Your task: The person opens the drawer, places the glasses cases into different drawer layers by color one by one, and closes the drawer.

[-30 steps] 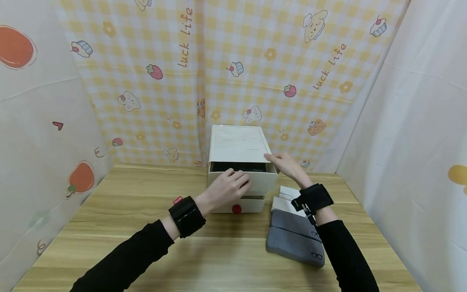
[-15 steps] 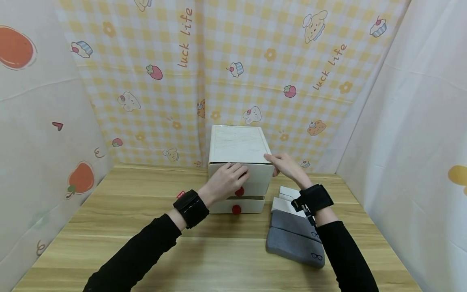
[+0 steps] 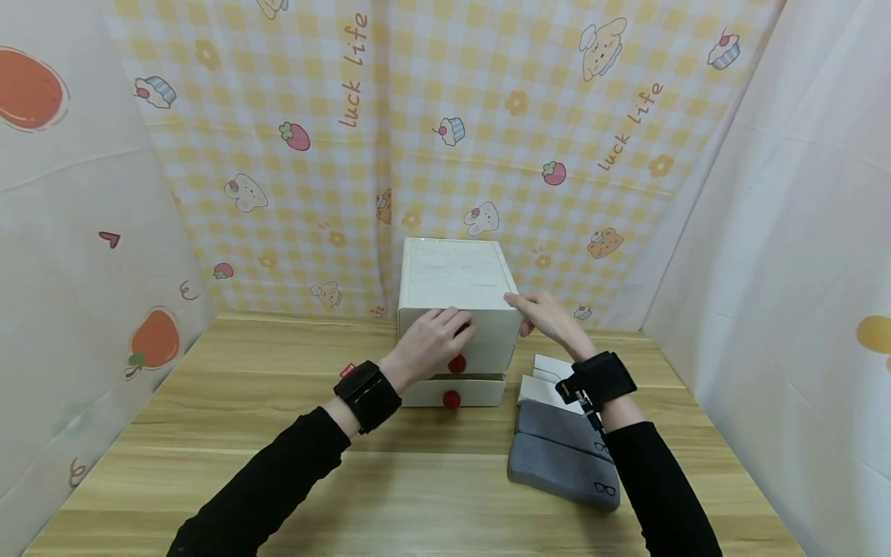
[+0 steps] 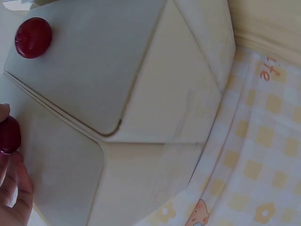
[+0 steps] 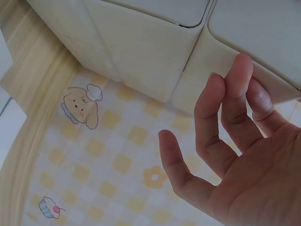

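Note:
My left hand (image 3: 431, 344) is at the front of a white drawer cabinet (image 3: 455, 271). In the left wrist view its fingers pinch the red knob (image 4: 10, 135) of the top drawer, whose front lies flush with the cabinet. Another red knob (image 4: 33, 37) shows on the drawer below. My right hand (image 3: 546, 316) rests at the cabinet's upper right front edge, its fingers loosely bent in the right wrist view. Right of the cabinet lie two grey cases with a glasses print, the nearer grey case (image 3: 564, 472) and the farther grey case (image 3: 560, 429), partly behind my right forearm.
Beyond the grey cases lie white flat items (image 3: 546, 393), partly hidden by my right wrist. The lowest drawer (image 3: 418, 394) has a red knob and a narrow gap above its front. A yellow checked curtain (image 3: 313, 193) hangs behind the wooden table (image 3: 292, 371).
The top drawer stood partly open with something black inside. My left hand has moved it inward, and it is closed now. My right hand has stayed at the cabinet's edge.

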A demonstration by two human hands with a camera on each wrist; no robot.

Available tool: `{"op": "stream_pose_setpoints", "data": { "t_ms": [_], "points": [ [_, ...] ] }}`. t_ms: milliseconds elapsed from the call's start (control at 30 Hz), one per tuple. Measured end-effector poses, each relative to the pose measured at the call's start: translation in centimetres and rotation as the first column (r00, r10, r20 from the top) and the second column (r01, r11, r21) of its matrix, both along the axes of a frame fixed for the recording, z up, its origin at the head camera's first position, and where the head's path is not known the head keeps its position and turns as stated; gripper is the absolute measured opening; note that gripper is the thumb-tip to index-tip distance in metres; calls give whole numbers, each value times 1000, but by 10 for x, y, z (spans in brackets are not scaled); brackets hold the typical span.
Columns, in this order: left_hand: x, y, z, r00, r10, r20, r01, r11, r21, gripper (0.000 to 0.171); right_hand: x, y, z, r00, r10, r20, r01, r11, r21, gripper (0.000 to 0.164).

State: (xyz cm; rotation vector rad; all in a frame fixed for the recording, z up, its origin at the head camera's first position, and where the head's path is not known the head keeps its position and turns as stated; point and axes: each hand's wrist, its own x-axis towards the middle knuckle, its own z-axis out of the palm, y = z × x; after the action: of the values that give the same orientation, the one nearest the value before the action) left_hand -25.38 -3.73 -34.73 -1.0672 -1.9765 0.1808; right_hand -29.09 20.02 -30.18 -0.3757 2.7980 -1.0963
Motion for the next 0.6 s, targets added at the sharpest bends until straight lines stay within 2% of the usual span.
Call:
{"op": "stream_pose_setpoints", "data": {
  "t_ms": [133,300,467,600],
  "points": [
    [2,-1,-2,998,-17,60,14,998,53,21,0,0,0,1000,-1,-4,1,1000,0,56],
    [6,-4,0,989,-42,141,16,984,179,22,0,0,-1,1000,4,-3,-4,1000,1,57],
    [9,-11,8,979,-72,191,7,947,322,15,0,0,-1,1000,-1,1,1,1000,-3,59],
    [8,-20,15,965,-105,239,-13,895,445,10,-1,0,-1,1000,0,1,0,1000,-2,58]
  ]
}}
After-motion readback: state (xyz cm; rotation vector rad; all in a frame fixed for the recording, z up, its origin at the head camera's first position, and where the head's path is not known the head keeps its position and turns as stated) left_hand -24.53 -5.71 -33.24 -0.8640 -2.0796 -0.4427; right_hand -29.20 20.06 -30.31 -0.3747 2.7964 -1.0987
